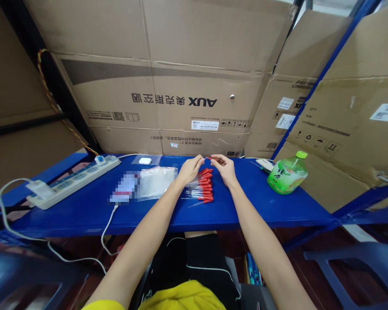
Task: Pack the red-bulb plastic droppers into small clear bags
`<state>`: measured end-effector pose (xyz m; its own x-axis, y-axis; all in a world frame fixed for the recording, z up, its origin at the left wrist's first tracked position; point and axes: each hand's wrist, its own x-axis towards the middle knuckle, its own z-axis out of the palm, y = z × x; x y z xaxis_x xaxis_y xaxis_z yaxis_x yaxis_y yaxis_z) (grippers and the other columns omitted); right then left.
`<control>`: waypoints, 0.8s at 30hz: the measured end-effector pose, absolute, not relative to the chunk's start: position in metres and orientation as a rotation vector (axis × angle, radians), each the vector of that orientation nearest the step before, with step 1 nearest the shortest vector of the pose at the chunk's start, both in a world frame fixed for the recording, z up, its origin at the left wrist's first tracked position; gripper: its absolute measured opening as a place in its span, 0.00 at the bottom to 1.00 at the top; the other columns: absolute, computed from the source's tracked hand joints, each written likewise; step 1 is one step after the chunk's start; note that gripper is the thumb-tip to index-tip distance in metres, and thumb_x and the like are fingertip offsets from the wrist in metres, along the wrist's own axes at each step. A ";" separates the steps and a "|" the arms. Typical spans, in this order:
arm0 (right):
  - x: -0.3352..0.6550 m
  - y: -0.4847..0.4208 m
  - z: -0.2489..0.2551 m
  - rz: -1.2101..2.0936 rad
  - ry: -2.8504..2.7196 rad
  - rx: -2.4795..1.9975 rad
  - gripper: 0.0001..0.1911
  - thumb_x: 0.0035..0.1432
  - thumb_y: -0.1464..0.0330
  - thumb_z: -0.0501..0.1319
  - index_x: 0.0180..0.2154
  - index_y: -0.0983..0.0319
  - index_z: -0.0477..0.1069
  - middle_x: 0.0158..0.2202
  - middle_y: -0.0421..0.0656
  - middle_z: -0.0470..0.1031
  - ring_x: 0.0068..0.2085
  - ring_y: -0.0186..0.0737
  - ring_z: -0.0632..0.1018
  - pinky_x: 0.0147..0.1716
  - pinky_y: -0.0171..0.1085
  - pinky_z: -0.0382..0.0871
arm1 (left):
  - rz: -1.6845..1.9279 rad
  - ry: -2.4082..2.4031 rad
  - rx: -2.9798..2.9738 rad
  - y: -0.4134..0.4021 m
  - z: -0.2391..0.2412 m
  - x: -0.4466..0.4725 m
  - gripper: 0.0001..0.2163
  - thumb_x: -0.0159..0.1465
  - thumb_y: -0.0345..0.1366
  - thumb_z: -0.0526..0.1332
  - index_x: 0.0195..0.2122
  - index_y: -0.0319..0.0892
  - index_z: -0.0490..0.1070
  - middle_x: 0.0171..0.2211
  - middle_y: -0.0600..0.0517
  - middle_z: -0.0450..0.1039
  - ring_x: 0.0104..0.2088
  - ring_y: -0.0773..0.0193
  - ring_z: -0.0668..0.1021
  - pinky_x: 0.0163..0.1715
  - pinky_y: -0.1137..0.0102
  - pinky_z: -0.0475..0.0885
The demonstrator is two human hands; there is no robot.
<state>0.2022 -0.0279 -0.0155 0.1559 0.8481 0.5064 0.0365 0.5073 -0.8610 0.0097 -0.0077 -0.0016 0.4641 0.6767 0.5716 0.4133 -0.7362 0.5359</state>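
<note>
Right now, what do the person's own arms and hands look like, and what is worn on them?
Both arms are bare from the upper arm down. The left hand and right hand wear no gloves, and no rings, watch or bracelet can be made out. A yellow sleeve edge shows at the left shoulder, matching the yellow shirt below. No markings are visible.

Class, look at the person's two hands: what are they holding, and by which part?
Both hands, left and right, pinch one small red-capped tube between fingertips, one at each end, above the row of tubes.
</note>
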 end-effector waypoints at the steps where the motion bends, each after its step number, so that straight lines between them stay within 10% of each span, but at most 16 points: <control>1: 0.201 -0.029 -0.015 0.703 -1.301 -0.884 0.22 0.48 0.53 0.75 0.39 0.60 0.80 0.36 0.44 0.83 0.36 0.42 0.82 0.41 0.41 0.78 | 1.180 0.901 2.373 -0.008 -0.001 0.010 0.17 0.76 0.46 0.47 0.40 0.44 0.70 0.35 0.52 0.77 0.36 0.62 0.77 0.39 0.70 0.66; 24: 0.198 -0.035 -0.012 0.812 -1.216 -0.813 0.21 0.45 0.53 0.77 0.36 0.59 0.82 0.34 0.44 0.85 0.35 0.45 0.85 0.40 0.43 0.79 | 1.215 0.850 2.365 -0.010 0.007 0.008 0.20 0.73 0.47 0.55 0.41 0.40 0.83 0.31 0.48 0.77 0.31 0.63 0.74 0.35 0.69 0.65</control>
